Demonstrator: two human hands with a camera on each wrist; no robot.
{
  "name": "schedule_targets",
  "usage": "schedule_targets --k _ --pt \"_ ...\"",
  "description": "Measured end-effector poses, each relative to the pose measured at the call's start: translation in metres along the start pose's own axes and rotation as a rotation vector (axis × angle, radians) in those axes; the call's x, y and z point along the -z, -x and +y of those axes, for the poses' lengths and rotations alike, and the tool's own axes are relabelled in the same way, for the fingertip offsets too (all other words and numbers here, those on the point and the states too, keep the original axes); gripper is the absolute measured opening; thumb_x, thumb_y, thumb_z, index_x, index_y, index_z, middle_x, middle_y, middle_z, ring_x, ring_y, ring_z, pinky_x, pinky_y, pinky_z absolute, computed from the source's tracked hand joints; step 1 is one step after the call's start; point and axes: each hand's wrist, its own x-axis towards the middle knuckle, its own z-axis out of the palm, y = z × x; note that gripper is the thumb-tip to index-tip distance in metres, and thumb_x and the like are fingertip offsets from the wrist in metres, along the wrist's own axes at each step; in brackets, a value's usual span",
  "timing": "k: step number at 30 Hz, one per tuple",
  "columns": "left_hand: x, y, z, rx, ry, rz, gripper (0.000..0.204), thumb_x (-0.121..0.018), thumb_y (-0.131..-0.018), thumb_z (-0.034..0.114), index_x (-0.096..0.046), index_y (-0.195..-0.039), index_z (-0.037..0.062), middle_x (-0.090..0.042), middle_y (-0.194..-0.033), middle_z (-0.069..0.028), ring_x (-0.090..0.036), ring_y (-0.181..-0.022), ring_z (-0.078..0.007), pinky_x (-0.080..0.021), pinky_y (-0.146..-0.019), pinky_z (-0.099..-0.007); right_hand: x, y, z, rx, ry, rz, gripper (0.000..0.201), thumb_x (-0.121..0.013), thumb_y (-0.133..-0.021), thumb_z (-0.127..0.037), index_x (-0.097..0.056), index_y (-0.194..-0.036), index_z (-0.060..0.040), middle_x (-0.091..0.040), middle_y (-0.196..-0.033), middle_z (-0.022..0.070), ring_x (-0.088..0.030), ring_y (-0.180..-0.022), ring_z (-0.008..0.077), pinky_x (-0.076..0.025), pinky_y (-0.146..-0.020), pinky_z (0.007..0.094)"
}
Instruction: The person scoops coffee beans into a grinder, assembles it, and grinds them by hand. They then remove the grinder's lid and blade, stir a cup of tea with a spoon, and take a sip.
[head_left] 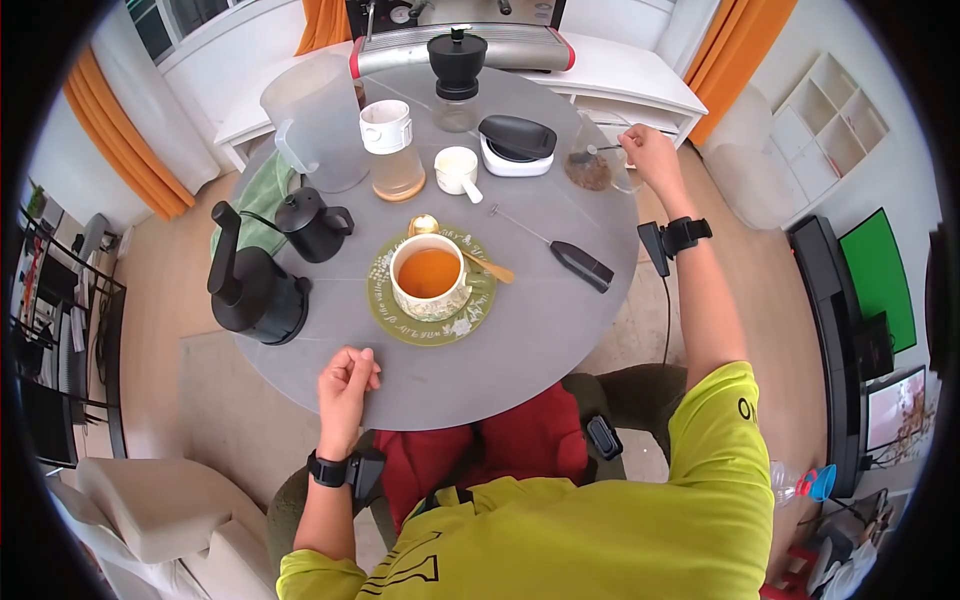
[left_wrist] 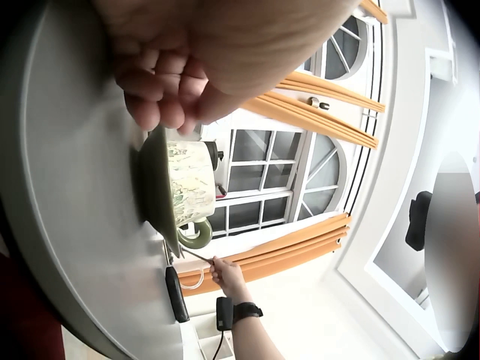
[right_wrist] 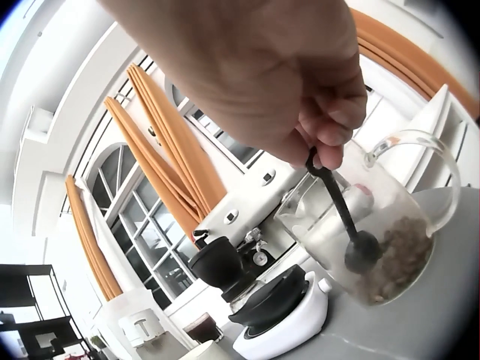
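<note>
In the right wrist view, my right hand (right_wrist: 326, 127) pinches the end of a black measuring scoop (right_wrist: 363, 251). The scoop hangs bowl down and overlaps a clear glass jug (right_wrist: 450, 169) that has brown lumps (right_wrist: 401, 259) at its bottom. In the head view this hand is over the table's far right side. My left hand (head_left: 347, 385) lies at the near left edge with loosely curled fingers, holding nothing. Before it stands a patterned cup (head_left: 425, 309) of amber liquid on a green saucer (head_left: 400, 325), with a gold spoon (head_left: 490, 265) beside the cup.
A milk frother (head_left: 582, 266) lies right of the saucer. Behind are a black-lidded white scale (head_left: 517, 160), small white cup (head_left: 456, 165), glass bottle (head_left: 397, 172), manual grinder (head_left: 458, 65) and plastic pitcher (head_left: 315, 110). Black kettle (head_left: 313, 225) and black lever-handled pot (head_left: 260, 295) stand left.
</note>
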Motion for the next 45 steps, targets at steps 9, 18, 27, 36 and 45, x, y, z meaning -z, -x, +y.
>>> schedule_targets --k 9,18,27,36,45 --pt "0.021 0.015 -0.004 -0.046 -0.179 -0.125 0.01 -0.06 -0.098 0.009 -0.061 -0.093 0.0001 -0.065 -0.086 -0.0012 -0.059 -0.079 -0.0061 -0.048 -0.075 -0.022 0.014 -0.007 -0.021 0.224 0.237 0.001 0.014 -0.066 -0.083 -0.013 -0.069 -0.088 -0.0001 -0.068 -0.083 0.0218 -0.066 -0.083 0.038 -0.051 -0.077 0.0456" --pt "0.025 0.019 -0.008 -0.096 -0.248 -0.125 0.007 -0.062 -0.095 0.005 -0.062 -0.092 -0.0019 -0.066 -0.088 -0.0023 -0.061 -0.08 -0.006 -0.049 -0.073 -0.0222 0.021 -0.012 -0.036 0.612 0.607 -0.061 0.019 -0.054 -0.078 0.006 -0.066 -0.091 -0.003 -0.068 -0.091 0.0152 -0.066 -0.09 0.0354 -0.054 -0.076 0.044" --pt "0.029 0.016 -0.005 -0.057 -0.201 -0.174 0.007 -0.062 -0.096 0.006 -0.063 -0.094 -0.0007 -0.067 -0.088 -0.001 -0.06 -0.08 -0.0053 -0.048 -0.073 -0.021 0.015 -0.025 -0.015 0.299 0.416 -0.105 0.018 -0.057 -0.084 -0.011 -0.073 -0.09 -0.0074 -0.07 -0.088 0.0155 -0.066 -0.087 0.035 -0.053 -0.076 0.0429" --pt "0.03 0.014 -0.002 -0.048 -0.206 -0.186 0.009 -0.063 -0.096 0.008 -0.063 -0.093 0.0002 -0.067 -0.086 -0.0003 -0.061 -0.08 -0.0053 -0.048 -0.073 -0.0211 0.006 -0.031 0.019 -0.053 -0.12 -0.023 0.017 -0.059 -0.078 -0.01 -0.072 -0.083 -0.0006 -0.067 -0.067 0.0128 -0.065 -0.06 0.0199 -0.05 -0.062 0.0337" --pt "0.03 0.013 -0.003 -0.05 -0.185 -0.202 0.009 -0.062 -0.096 0.008 -0.063 -0.093 0.0003 -0.068 -0.087 -0.0011 -0.06 -0.081 -0.0058 -0.048 -0.075 -0.0217 0.021 -0.028 0.047 -0.392 -0.565 0.033 0.012 -0.058 -0.083 -0.005 -0.067 -0.089 0.0006 -0.06 -0.066 0.0031 -0.049 -0.055 0.0084 -0.036 -0.05 0.0224"
